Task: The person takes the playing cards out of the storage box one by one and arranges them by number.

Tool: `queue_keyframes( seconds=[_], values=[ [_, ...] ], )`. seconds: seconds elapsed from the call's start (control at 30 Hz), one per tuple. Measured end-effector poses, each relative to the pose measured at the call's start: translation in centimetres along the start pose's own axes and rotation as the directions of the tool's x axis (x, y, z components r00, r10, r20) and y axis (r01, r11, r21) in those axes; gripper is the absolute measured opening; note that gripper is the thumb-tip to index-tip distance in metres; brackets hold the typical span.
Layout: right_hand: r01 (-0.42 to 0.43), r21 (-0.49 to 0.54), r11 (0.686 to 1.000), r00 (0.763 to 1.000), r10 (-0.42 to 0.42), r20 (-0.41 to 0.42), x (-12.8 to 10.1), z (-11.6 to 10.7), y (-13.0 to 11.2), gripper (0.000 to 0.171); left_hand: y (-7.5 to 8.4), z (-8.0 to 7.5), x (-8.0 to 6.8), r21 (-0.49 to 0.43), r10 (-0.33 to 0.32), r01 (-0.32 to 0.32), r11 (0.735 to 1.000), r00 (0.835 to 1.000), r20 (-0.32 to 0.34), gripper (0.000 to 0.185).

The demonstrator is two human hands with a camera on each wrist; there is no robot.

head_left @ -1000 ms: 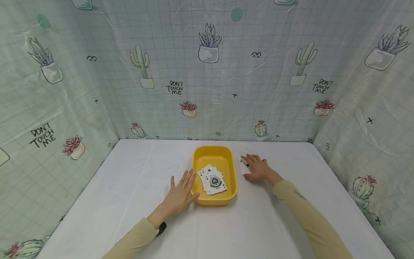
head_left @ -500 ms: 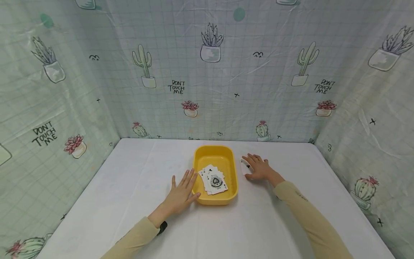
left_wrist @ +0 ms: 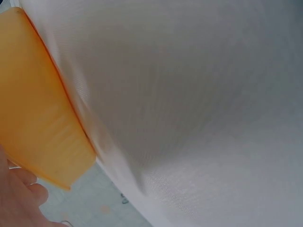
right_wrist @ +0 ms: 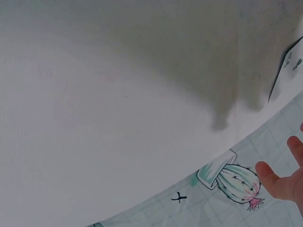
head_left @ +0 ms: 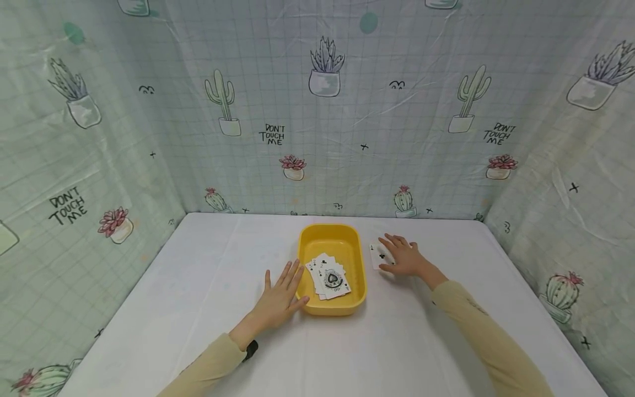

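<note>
On the tabletop (head_left: 223, 248), your yellow tray (head_left: 329, 237) is prob. light, stiff; hold its rim. Your L hand (head_left: 275, 301) lies spread against it; R hand (head_left: 405, 259), fingers apart, is over the card (head_left: 376, 259), contact unclear. Card's just R of tray: prob. thin, bendy, slick; pinch opp. edges.

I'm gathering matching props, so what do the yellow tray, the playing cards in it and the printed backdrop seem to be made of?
Yellow tray: probably moulded plastic, smooth with a slight sheen, given its even colour and rounded corners.
Playing cards: likely paper card, perhaps coated; they look thin, flat and printed.
Backdrop: fabric or plastic sheet, unclear which; creased, faintly shiny.
</note>
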State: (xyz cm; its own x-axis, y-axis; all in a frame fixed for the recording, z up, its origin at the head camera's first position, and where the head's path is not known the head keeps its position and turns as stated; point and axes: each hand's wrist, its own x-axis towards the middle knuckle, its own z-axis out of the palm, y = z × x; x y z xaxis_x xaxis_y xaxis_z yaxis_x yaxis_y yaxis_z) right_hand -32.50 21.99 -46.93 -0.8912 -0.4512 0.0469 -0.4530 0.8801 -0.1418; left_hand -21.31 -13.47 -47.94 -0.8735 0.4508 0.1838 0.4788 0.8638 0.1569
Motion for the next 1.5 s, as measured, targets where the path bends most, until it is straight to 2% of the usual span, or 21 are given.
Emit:
queue_keyframes(
  seconds=[0.2,0.37,0.5,0.63,0.77,0.83,0.87,1.07,1.1,1.33,1.5],
  values=[
    [0.045,-0.011,0.999,0.998,-0.045,-0.043,-0.3,-0.6,-0.5,0.07,0.1,0.0,-0.2,-0.003,-0.009,0.009,1.0,1.0,0.0,0.071],
    [0.129,-0.01,0.992,0.979,-0.129,-0.157,-0.7,-0.9,-1.3,0.066,0.1,-0.1,-0.3,-0.014,-0.011,0.011,1.0,1.0,0.003,0.071],
    [0.161,0.003,0.987,0.968,-0.158,-0.193,-0.8,-1.3,-2.2,0.063,0.0,0.0,-0.3,-0.03,-0.015,0.015,0.999,1.0,0.007,0.072],
    [0.165,0.012,0.986,0.971,-0.161,-0.179,-0.7,-1.9,-3.2,0.061,-0.1,0.1,-0.3,-0.032,-0.016,0.016,0.999,1.0,0.001,0.072],
    [0.182,-0.021,0.983,0.969,-0.183,-0.164,-0.6,-2.2,-3.8,0.06,-0.2,0.2,-0.2,-0.032,-0.015,0.014,0.999,1.0,-0.005,0.072],
    [0.205,-0.024,0.978,0.964,-0.206,-0.17,-0.5,-2.2,-4.2,0.059,-0.2,0.0,-0.1,-0.034,-0.015,0.015,0.999,1.0,-0.002,0.072],
    [0.215,-0.021,0.976,0.962,-0.215,-0.17,-0.5,-2.2,-4.3,0.058,-0.5,0.6,0.0,-0.022,-0.005,0.004,1.0,0.999,-0.034,0.072],
    [0.279,-0.01,0.96,0.943,-0.276,-0.184,-0.1,-2.5,-5.5,0.058,-0.5,0.4,0.1,0.011,0.004,-0.004,1.0,0.998,-0.056,0.071],
    [0.287,-0.01,0.958,0.94,-0.283,-0.189,0.0,-2.5,-5.7,0.059,-0.1,-0.3,0.1,0.003,-0.005,0.005,1.0,1.0,-0.028,0.071],
    [0.288,0.003,0.958,0.947,-0.284,-0.149,0.5,-2.1,-7.1,0.064,-0.1,-0.1,0.0,0.005,-0.01,0.01,1.0,1.0,-0.021,0.072],
    [0.319,0.019,0.948,0.94,-0.314,-0.134,0.7,-2.3,-8.5,0.066,0.0,0.0,0.0,-0.009,-0.011,0.011,1.0,1.0,-0.014,0.072]
  ],
)
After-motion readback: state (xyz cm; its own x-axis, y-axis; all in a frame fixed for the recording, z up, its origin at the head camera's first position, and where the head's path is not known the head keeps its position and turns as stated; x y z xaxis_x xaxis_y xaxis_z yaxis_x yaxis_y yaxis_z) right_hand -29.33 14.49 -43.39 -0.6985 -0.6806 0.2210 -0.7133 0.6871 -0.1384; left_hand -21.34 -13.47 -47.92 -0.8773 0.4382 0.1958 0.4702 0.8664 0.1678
